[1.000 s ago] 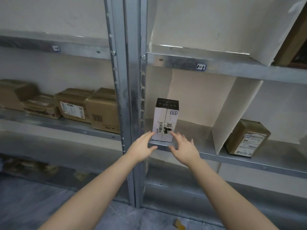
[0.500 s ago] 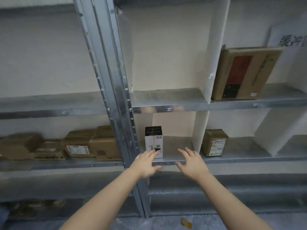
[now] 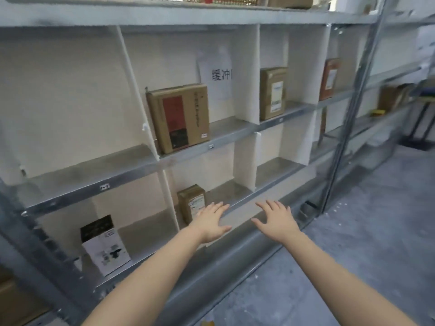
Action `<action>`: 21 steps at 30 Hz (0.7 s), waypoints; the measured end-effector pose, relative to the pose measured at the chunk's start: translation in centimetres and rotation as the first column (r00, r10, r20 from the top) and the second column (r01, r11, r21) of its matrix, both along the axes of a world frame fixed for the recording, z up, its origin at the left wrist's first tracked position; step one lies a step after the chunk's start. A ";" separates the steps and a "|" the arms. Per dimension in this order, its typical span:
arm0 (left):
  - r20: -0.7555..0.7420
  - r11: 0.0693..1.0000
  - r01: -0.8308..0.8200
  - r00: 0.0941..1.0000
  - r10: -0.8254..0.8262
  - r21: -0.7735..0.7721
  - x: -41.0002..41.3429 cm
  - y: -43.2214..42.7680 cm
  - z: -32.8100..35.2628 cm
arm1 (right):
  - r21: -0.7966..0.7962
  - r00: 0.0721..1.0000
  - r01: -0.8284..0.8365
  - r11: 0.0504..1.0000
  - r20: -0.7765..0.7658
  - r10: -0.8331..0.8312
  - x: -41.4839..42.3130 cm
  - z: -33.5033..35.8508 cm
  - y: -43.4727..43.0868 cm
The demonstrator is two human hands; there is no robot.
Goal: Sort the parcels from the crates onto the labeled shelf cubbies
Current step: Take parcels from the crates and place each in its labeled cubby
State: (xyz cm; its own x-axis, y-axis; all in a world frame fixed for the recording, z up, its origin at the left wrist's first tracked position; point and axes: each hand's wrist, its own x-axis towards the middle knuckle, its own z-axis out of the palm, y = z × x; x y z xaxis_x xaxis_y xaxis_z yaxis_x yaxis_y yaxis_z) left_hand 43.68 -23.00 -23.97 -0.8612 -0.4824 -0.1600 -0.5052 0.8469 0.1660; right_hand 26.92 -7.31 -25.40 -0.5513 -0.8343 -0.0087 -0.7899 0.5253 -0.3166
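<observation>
Head view is showing the left hand point(image 3: 210, 222) and right hand point(image 3: 276, 221) hovering before the metal shelf point(image 3: 131, 175), fingers straight and spread, grasping nothing. A small brown parcel point(image 3: 190, 202) is standing at the left hand's 11 o'clock. The white parcel with a black top point(image 3: 104, 247) is standing upright in the neighbouring cubby, at that hand's 8 o'clock, well apart.

Holds five parcels across galvanised steel shelving point(image 3: 131, 171) with white dividers point(image 3: 244, 161). Carries a black-and-white box point(image 3: 104, 245) in a lower cubby; one cubby right of that box, a small brown parcel point(image 3: 190, 201); above and right of the box, a large red-panelled carton point(image 3: 179, 118); farther right on that level, a tall brown carton point(image 3: 273, 92) and a reddish carton point(image 3: 329, 78).
</observation>
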 end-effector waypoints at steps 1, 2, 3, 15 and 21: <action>0.010 0.999 0.046 0.999 -0.046 -0.007 -2.6 0.8 0.0 | -0.001 0.999 0.036 0.999 -0.001 -0.036 -1.7 0.3 1.3; 0.026 0.996 0.090 0.996 -0.090 -0.018 -5.2 1.5 0.1 | -0.003 0.997 0.072 0.997 0.000 -0.072 -3.6 0.7 2.6; 0.044 0.991 0.133 0.990 -0.132 -0.030 -7.8 2.3 0.2 | -0.009 0.994 0.107 0.994 -0.003 -0.107 -5.5 1.0 3.8; -0.015 0.881 0.458 0.886 -0.463 -0.120 -39.4 11.2 3.9 | -0.017 0.903 0.422 0.907 -0.084 -0.422 -29.3 4.3 16.5; 0.016 0.806 0.585 0.810 -0.586 -0.092 -52.3 14.9 3.5 | 0.066 0.835 0.546 0.835 -0.124 -0.536 -39.4 4.4 21.4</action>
State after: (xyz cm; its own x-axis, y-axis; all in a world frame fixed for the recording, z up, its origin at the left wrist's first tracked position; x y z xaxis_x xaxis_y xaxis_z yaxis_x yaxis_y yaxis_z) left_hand -8.63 -8.14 -20.46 -0.9863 0.1027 -0.1291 0.0930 0.9925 0.0791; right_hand -12.52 14.11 -20.98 -0.9162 -0.4006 0.0048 -0.3948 0.9008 -0.1809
